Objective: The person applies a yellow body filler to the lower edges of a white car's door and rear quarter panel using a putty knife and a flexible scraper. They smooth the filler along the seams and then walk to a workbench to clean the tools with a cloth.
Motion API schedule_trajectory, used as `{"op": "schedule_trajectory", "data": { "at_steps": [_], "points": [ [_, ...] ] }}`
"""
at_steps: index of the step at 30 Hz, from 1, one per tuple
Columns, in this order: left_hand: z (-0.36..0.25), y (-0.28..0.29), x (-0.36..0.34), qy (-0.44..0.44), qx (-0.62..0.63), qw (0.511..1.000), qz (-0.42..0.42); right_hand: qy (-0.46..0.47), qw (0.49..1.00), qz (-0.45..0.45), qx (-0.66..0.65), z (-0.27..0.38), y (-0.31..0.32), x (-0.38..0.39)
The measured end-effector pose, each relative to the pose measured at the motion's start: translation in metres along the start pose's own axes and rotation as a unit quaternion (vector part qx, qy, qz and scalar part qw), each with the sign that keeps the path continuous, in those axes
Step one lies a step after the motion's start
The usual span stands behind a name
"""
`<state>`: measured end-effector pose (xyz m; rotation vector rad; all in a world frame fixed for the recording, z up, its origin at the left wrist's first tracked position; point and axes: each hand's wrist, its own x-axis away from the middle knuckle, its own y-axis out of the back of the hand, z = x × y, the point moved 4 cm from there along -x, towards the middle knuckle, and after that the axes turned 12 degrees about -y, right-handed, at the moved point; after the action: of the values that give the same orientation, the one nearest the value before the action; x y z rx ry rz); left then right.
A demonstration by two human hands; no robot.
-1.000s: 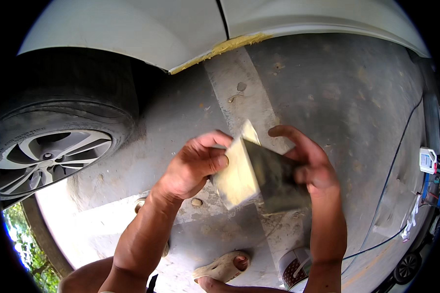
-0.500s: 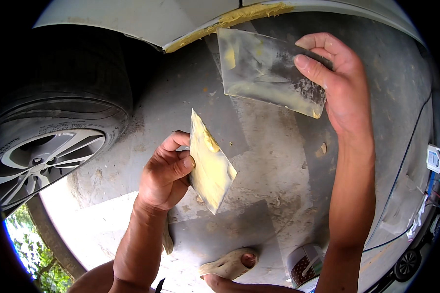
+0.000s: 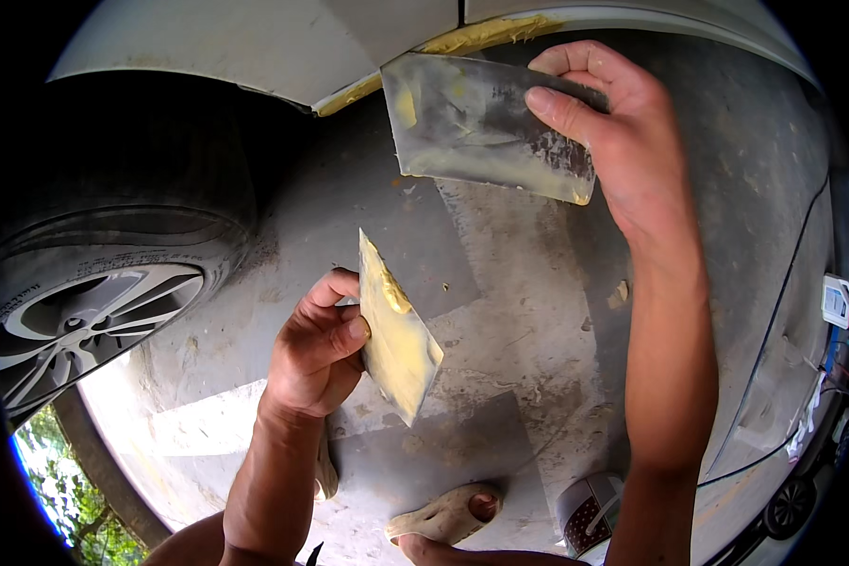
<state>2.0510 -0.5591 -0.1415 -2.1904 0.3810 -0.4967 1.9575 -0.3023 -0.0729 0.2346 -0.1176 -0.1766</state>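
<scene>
Shifted toward the wheel (image 3: 113, 236): the larger plate (image 3: 472, 123) in the right hand (image 3: 632, 132)

From my remote seat I see it nearer the wheel than half a second ago, while the smaller plate (image 3: 396, 340) has dipped only slightly. Right fingers and thumb pinch the larger plate at its end away from the wheel; its other end overlaps yellow paste (image 3: 491, 35) on the lower edge of the white car (image 3: 236, 47), and I cannot tell whether they touch. To the right of the wheel, the left hand (image 3: 316, 354) pinches the smaller plate between fingers and thumb by its wheel-side edge; paste coats its face, thicker along the upper edge. Well below and right of the wheel, a beige shoe (image 3: 439, 512) sits near a patterned container (image 3: 587, 519).
</scene>
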Motion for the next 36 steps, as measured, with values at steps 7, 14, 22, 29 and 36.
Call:
{"op": "schedule_trajectory", "data": {
  "at_steps": [7, 14, 22, 29, 36],
  "points": [
    [0.001, 0.002, -0.001, -0.001, -0.008, 1.000, -0.006, -0.007, 1.000, -0.015, -0.015, -0.005, 0.014, -0.005],
    [-0.002, 0.001, -0.001, 0.002, -0.005, 1.000, -0.003, -0.011, 0.999, -0.023, -0.019, -0.008, 0.025, -0.008],
    [-0.001, -0.004, -0.001, 0.003, -0.005, 1.000, 0.005, -0.016, 0.999, -0.036, -0.025, -0.011, 0.035, -0.008],
    [0.002, -0.009, -0.003, -0.028, -0.057, 0.996, -0.070, -0.007, 0.998, -0.055, -0.043, -0.016, 0.048, -0.011],
    [0.004, -0.008, -0.003, -0.025, -0.062, 0.996, -0.056, -0.020, 0.996, -0.079, -0.025, -0.017, 0.061, -0.010]
  ]
}}
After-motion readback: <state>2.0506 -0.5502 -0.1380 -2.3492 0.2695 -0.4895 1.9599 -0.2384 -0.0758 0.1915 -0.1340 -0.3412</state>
